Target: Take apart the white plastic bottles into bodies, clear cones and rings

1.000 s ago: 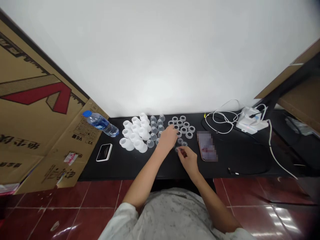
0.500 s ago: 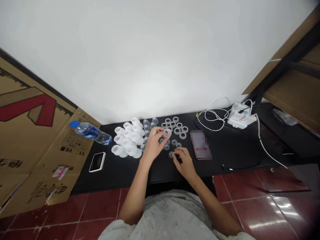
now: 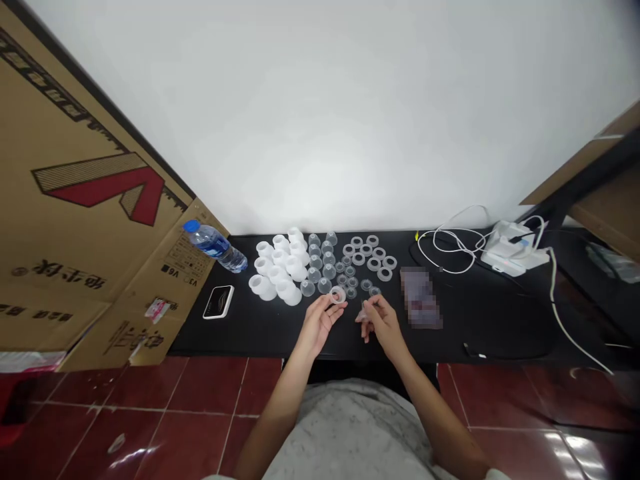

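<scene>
My left hand [image 3: 320, 321] pinches a translucent plastic ring [image 3: 337, 295] between thumb and fingertips above the black table [image 3: 260, 330]. My right hand [image 3: 381, 319] is closed on a small clear piece [image 3: 363, 312] close beside it. Behind the hands lie several white funnel-shaped caps [image 3: 277, 273], several small clear cups [image 3: 320, 257] and several translucent rings [image 3: 373, 257] in rows.
A water bottle [image 3: 215, 245] lies at the table's back left beside a leaning cardboard box [image 3: 90, 220]. A small white-edged device [image 3: 219, 301] lies left, a phone [image 3: 421, 297] right of the hands. A white charger block [image 3: 510, 253] with cables sits at the back right.
My left hand has drawn back from the rows with a ring in its fingers. My right hand has lifted off the table with a small clear piece. The two hands are now close together.
</scene>
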Available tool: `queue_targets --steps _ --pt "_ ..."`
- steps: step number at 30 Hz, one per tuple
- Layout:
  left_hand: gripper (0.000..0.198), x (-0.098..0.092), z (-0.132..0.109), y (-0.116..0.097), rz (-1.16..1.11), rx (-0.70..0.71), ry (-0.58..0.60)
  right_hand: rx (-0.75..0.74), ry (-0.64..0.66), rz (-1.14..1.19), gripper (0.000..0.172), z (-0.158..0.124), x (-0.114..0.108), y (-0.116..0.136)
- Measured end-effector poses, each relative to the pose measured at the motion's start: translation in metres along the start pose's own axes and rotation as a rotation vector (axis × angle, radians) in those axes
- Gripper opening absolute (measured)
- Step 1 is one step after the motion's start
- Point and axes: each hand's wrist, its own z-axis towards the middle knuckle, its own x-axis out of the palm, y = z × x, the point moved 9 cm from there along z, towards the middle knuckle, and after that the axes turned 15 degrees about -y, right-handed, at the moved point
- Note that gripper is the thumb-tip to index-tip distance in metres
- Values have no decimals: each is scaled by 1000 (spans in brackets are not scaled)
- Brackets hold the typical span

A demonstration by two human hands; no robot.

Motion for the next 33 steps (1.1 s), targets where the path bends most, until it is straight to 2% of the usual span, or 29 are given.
queue_targets --steps 3,6,10,16,24,27,31,33 --pt "45 2 2 -4 131 75 13 178 -11 18 55 -2 -1 -9" --pt "44 2 3 -5 227 175 20 267 56 105 51 -7 2 -7" --pt "51 2 2 -3 310 269 21 241 100 146 47 -13 2 0" --pt "51 4 3 1 351 288 19 172 23 41 50 -9 4 -7" --pt "57 1 4 4 285 224 25 -98 -103 -22 46 -4 -8 10" --pt "56 3 1 4 316 263 54 -239 -106 -195 36 -7 -6 21" --pt "55 7 -6 5 368 311 93 -575 -149 -523 15 -17 4 43" --pt "56 12 -12 8 378 302 148 -662 -156 -593 10 -20 9 47"
